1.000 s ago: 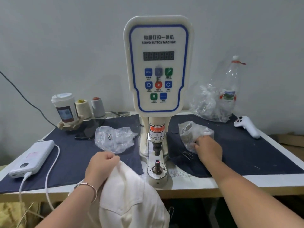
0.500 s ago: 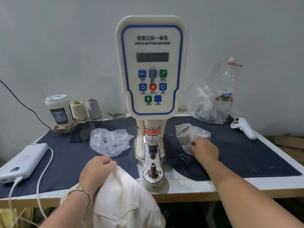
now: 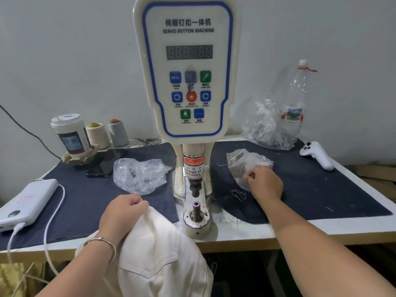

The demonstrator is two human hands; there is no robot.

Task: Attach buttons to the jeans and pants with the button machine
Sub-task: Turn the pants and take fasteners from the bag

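Pants (image 3: 158, 254), cream, bunched in your left hand's (image 3: 123, 213) curled grip just before the button machine's (image 3: 188, 82) bare lower die (image 3: 196, 207); right hand (image 3: 264, 184) pinches the button bag (image 3: 246, 166); nothing attached yet.

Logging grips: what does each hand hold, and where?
Left hand grips the white pants at their top edge. Right hand fingers pinch the plastic bag.

Button machine (image 3: 188, 67) cream w/ blue outline; blue, green, red keys. Pants (image 3: 158, 258) off-white, mat (image 3: 321, 189) navy. Power bank (image 3: 27, 200) white.
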